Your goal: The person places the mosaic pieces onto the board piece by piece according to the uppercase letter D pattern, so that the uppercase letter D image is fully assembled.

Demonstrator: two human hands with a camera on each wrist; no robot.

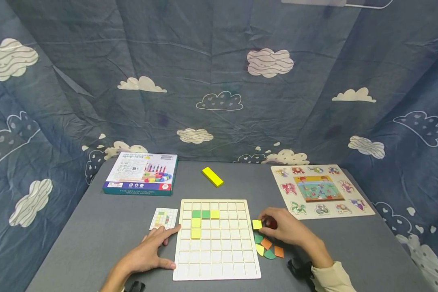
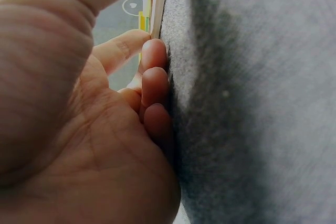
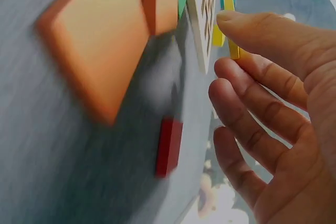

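Note:
My right hand (image 1: 287,226) pinches a yellow square tile (image 1: 257,224) between thumb and finger beside the grid board's right edge. The right wrist view shows that tile (image 3: 231,30) held on its edge, the other fingers loosely bent. Against the left edge of the pale grid board (image 1: 219,259) rest the thumb and index finger of my left hand (image 1: 146,251). Its other fingers (image 2: 155,85) lie bent on the table. In the board's upper left cells sit two green tiles (image 1: 196,213) and several yellow ones (image 1: 196,233).
Loose green, orange and yellow pieces (image 1: 265,243) lie right of the board; a red block (image 3: 169,148) is near my right hand. A pattern card (image 1: 172,215), a boxed set (image 1: 140,174), a yellow bar (image 1: 212,177) and a picture puzzle (image 1: 354,207) surround the board.

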